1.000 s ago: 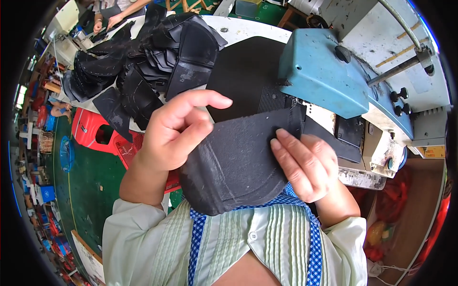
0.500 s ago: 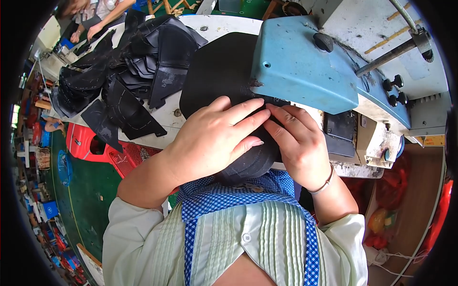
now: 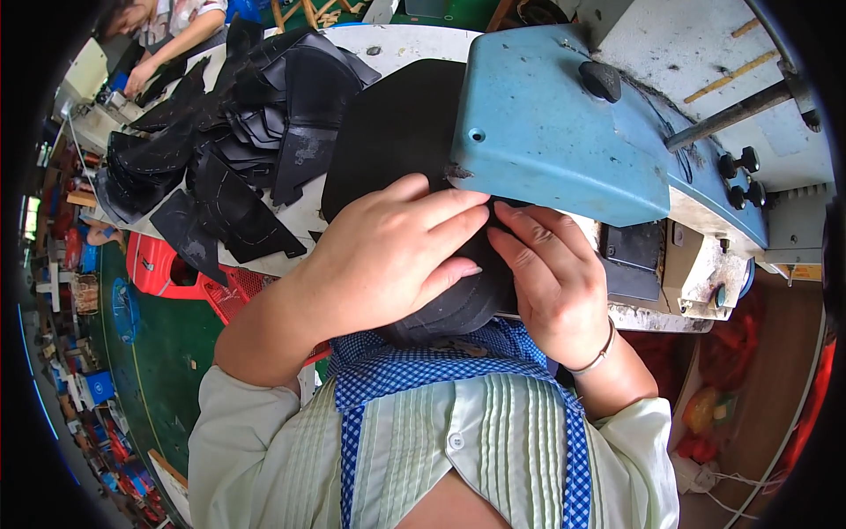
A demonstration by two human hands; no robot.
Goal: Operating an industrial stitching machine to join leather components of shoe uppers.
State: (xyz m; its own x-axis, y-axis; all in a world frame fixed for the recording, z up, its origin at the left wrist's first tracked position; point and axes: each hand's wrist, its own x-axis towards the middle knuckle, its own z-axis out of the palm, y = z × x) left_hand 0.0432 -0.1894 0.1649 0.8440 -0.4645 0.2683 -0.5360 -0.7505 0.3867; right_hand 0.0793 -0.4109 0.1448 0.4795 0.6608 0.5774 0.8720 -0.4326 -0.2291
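A dark, curved black piece (image 3: 463, 304), leather-like, lies under both my hands and reaches toward my apron. Its far edge passes beneath the blue machine head (image 3: 564, 123). My left hand (image 3: 388, 251) presses on the piece with fingers stretched out and thumb apart. Opposite it, my right hand (image 3: 551, 273) has its fingers bent onto the same piece, their tips close under the machine's lower edge; its thumb is hidden. Only a small gap separates the fingertips of the two hands. Behind the left hand a smooth black sheet (image 3: 392, 123) covers part of the white table. The machine's working point is hidden.
A heap of black cut pieces with pale stitch lines (image 3: 238, 132) lies on the white table (image 3: 414, 44) at left. Below it stands a red plastic chair (image 3: 167, 269). Another person's arm (image 3: 181, 44) shows at the far left. A metal rod (image 3: 731, 115) crosses the machine's right side.
The view has shifted slightly. My fingertips have moved a little apart, and the right hand sits slightly lower. The other person's hand at the far left has moved.
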